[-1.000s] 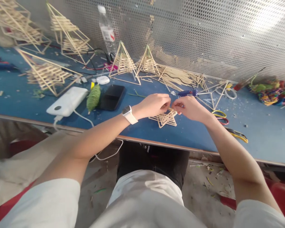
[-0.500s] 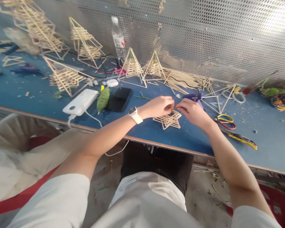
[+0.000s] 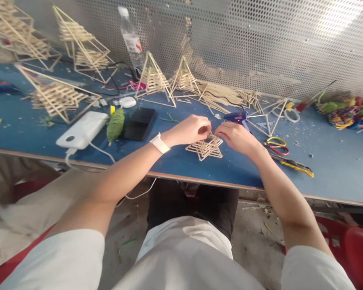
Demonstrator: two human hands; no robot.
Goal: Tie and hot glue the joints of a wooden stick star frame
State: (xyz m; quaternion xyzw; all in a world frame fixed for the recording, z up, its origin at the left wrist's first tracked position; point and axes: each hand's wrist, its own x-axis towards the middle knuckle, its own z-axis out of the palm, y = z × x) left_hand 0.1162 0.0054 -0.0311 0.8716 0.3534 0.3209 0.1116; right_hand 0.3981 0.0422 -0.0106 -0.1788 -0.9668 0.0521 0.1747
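A star-shaped lattice of thin wooden sticks (image 3: 204, 150) lies on the blue tabletop in front of me. My left hand (image 3: 195, 129) is at its far side, fingers curled into a pinch; what they hold is hidden. Close by on the right, my right hand (image 3: 236, 137) bends over the star's far right edge with fingers pressed together, their tips partly hidden. A blue glue gun (image 3: 236, 117) rests just behind my right hand. Scissors with yellow and red handles (image 3: 276, 146) and a yellow-black box cutter (image 3: 293, 164) lie right of my right forearm.
Stick pyramids (image 3: 153, 78) stand along the back, beside a pile of loose sticks (image 3: 220, 96) and a water bottle (image 3: 131, 40). Left of my hands lie a black phone (image 3: 139, 124), a green wrapped bundle (image 3: 115, 125) and a white power bank (image 3: 82, 129) with a cable. Another person's leg (image 3: 60, 191) is at left.
The whole view has shifted, so things on the table appear further left and slightly higher. Both hands stay at the star's far side, with fingers only slightly moved.
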